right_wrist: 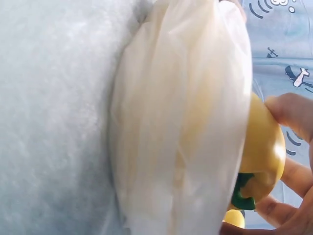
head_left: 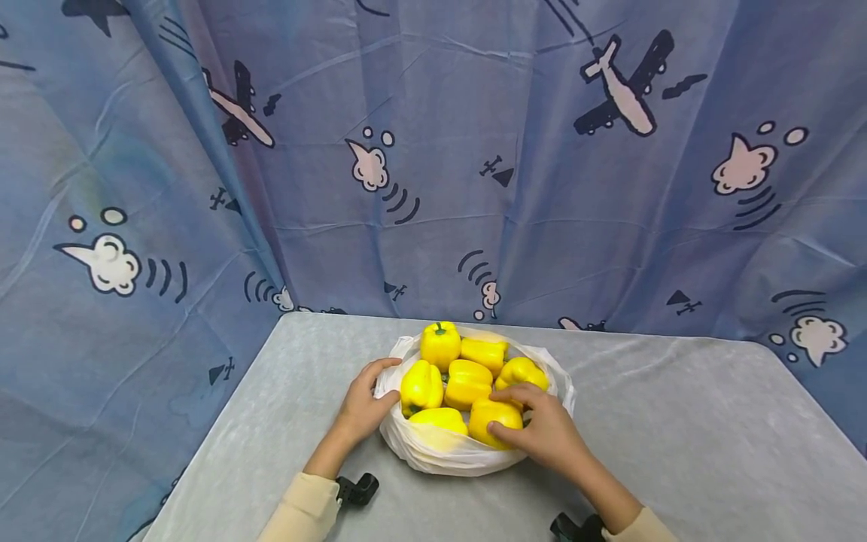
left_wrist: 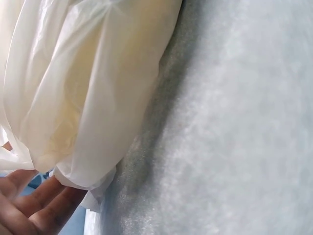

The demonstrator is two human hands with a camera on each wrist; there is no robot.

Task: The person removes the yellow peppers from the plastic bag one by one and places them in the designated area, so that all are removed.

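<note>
A wide table covered in pale grey, faintly mottled cloth (head_left: 677, 429) stands against a hanging blue fabric curtain (head_left: 440, 98) printed with dark-winged aeroplanes (head_left: 626, 94) and white cartoon puffs of cloud (head_left: 115, 263). The curtain drops in soft folds beyond the bag and round to its left, creased here and there. On the cloth sits that bag, a thin white plastic bag (head_left: 460, 461) with its mouth spread wide, and inside it I count seven glossy yellow bell peppers (head_left: 469, 384).

A person in cream sleeves (head_left: 301, 512) reaches in from the bag's near side. The right hand (head_left: 545, 425) has thumb and fingers clamped on one rounded yellow pepper (head_left: 497, 412) inside the bag's near right rim. The left hand (head_left: 369, 399) touches the bag's left rim, thumb and forefinger apart; whether it pinches the plastic I can't tell.

From the head, the whole ring of peppers shows. The right wrist's view gives a plain look at the gripped pepper's curled green stem (right_wrist: 243, 193), just past the bag's edge. The left wrist's view has fingers (left_wrist: 57, 208) reaching in at the bag's edge, and yellow glowing dimly through the plastic.
</note>
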